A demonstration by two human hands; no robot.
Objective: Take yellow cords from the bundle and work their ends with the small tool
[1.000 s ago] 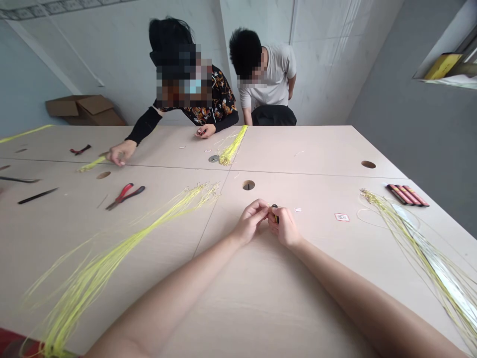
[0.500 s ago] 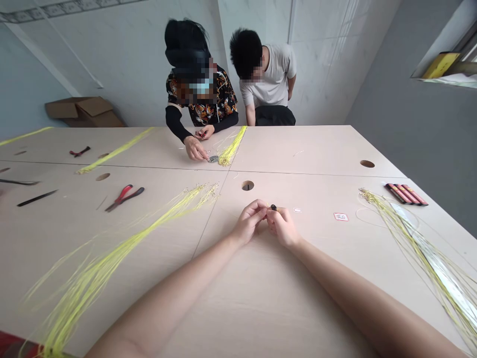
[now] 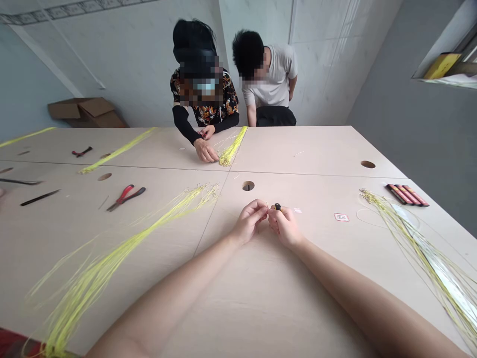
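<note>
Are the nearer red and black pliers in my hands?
No, the pliers lie on the table, left of your left hand.

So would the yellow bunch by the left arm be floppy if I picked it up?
The bunch would probably flop, since its strands curve. It might tangle, because some stray apart. I'd guess it's light, as they look thin.

Has reached with a co-worker's black-sleeved hand [image 3: 206, 150] from upper left to upper centre, beside a yellow thin-cord bundle [image 3: 234, 145].
</note>
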